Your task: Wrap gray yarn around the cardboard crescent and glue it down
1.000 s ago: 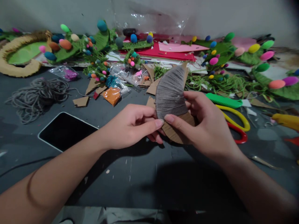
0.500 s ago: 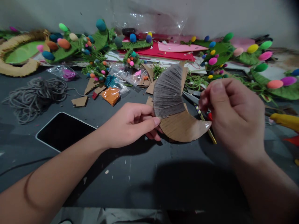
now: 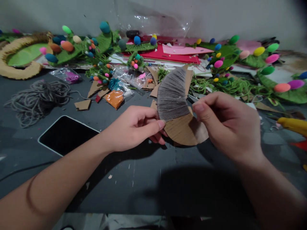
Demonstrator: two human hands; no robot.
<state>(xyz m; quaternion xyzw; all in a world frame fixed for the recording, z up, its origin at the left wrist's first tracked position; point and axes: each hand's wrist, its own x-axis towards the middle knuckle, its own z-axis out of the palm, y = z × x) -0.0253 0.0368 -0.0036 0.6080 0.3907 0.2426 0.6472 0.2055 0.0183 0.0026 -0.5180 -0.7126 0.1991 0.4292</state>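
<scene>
A brown cardboard crescent (image 3: 183, 131) is held up over the dark table, its upper half closely wrapped in grey yarn (image 3: 172, 94). My left hand (image 3: 140, 127) pinches the crescent's left edge, where the wrapping ends and bare cardboard begins. In front of the crescent's right tip, my right hand (image 3: 230, 127) is closed with thumb and forefinger pressed together beside the inner curve. Whatever those fingers hold is too fine to make out. Behind the crescent, scissors are mostly hidden. At the left lies a loose heap of grey yarn (image 3: 39, 97), with a strand trailing right.
A phone (image 3: 67, 135) lies by my left forearm. Cardboard scraps (image 3: 82, 104) and an orange packet (image 3: 114, 98) are behind it. Green leaves with coloured balls line the back around red sheets (image 3: 168, 57). A yellow-handled tool (image 3: 294, 125) is at the right edge.
My right hand has moved left and slightly down, closer to the crescent's inner curve, and now covers its right tip. My left hand keeps its hold on the crescent.
</scene>
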